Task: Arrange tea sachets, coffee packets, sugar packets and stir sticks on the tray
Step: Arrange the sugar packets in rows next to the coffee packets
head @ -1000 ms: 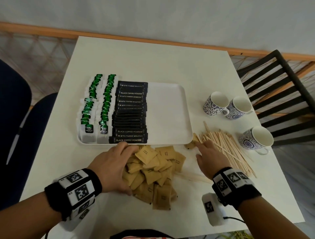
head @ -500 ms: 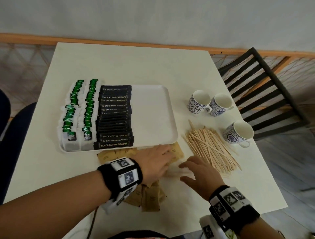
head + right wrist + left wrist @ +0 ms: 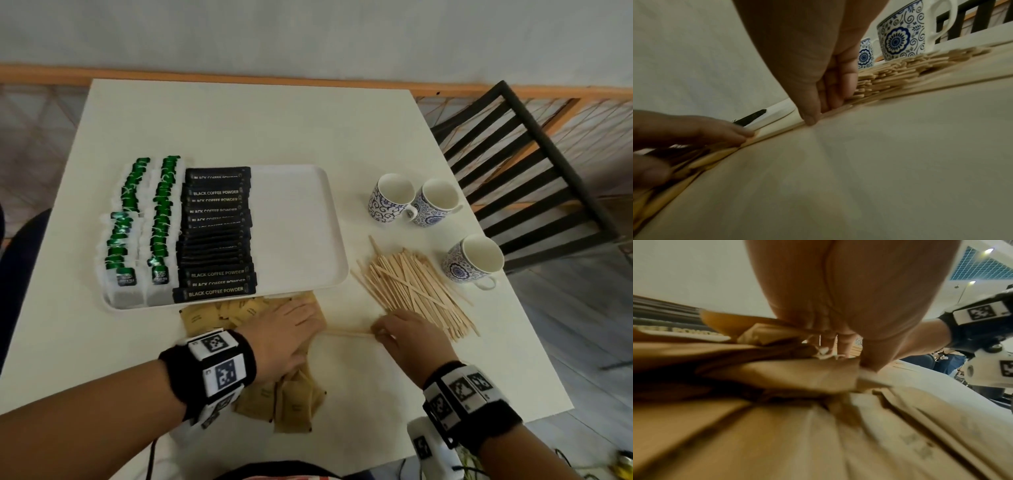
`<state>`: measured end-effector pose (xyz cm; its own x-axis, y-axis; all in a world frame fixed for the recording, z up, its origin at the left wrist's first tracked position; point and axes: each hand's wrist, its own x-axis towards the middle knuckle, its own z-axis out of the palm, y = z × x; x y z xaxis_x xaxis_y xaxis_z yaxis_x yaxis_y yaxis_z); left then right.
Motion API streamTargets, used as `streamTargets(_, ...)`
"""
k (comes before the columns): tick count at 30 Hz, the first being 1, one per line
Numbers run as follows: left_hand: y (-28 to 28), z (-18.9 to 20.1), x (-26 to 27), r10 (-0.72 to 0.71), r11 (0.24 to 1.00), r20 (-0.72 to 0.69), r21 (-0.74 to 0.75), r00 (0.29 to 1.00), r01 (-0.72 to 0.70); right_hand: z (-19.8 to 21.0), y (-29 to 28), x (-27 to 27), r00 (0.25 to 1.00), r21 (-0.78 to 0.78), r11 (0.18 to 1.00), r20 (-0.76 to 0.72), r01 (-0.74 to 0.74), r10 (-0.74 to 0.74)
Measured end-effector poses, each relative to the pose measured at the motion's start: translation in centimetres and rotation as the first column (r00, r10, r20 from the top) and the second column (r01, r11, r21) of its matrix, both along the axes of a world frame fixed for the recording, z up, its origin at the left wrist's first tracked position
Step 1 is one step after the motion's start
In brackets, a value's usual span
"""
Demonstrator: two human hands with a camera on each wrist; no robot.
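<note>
Sugar packets [image 3: 294, 407] pinned flat under the spread left hand [image 3: 284, 337], likely corralling them; right hand [image 3: 409, 337] pinches stray stick [image 3: 346, 332] beside it.

tray [image 3: 301, 219]: white, rectangular, rounded corners; flat on the table; right half bare.
tea sachets [image 3: 144, 233]: white with green tags; two overlapping rows along the tray's left edge.
coffee packets [image 3: 217, 236]: black, printed "BLACK COFFEE POWDER"; one overlapping column just right of the tea sachets.
sugar packets [image 3: 294, 407]: brown paper; loose heap on the table against the tray's near edge.
stir sticks [image 3: 414, 287]: pale wood; fanned pile right of the tray; a few stray ones [image 3: 346, 333] lying crosswise near the sugar packets.
</note>
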<state>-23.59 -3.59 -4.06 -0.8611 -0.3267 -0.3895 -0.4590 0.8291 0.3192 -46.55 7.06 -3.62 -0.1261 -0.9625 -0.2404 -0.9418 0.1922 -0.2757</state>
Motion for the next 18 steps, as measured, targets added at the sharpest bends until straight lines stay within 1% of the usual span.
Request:
streamTargets(3,0.3,0.1,0.8,0.012,1.0,-0.049,0.014,0.999,-0.011,-0.2,-1.0,-0.6,1.0,0.011,1.0,-0.011,0.019,-0.019)
streamTargets(6,0.6,1.0,1.6,0.058,0.997,-0.145,0.06,0.988,-0.05,-0.4,-1.7,-0.9,0.999,0.009,0.999,-0.006,0.032,-0.031)
streamTargets(8,0.7,2.0,2.5,0.13,0.989,-0.232,0.094,0.964,-0.11,-0.3,-1.9,-0.7,0.999,-0.015,0.999,-0.009,0.034,-0.034)
streamTargets(11,0.2,3.3,5.2,0.274,0.961,-0.307,0.125,0.912,-0.246,0.3,-1.8,0.3,0.999,-0.092,0.995,0.034,0.028,-0.025)
streamTargets(13,-0.4,3.5,7.8,0.338,0.941,-0.292,0.122,0.895,-0.315,0.7,-1.7,1.7,0.995,-0.094,0.995,0.092,-0.033,0.042)
streamTargets(16,-0.8,3.0,11.0,0.378,0.926,-0.154,0.059,0.913,-0.373,0.7,-1.7,4.2,0.969,0.026,0.98,0.155,-0.199,0.192)
streamTargets(18,-0.7,2.7,12.2,0.401,0.916,-0.081,0.025,0.912,-0.401,0.4,-1.8,5.4,0.952,0.069,0.959,0.164,-0.274,0.26)
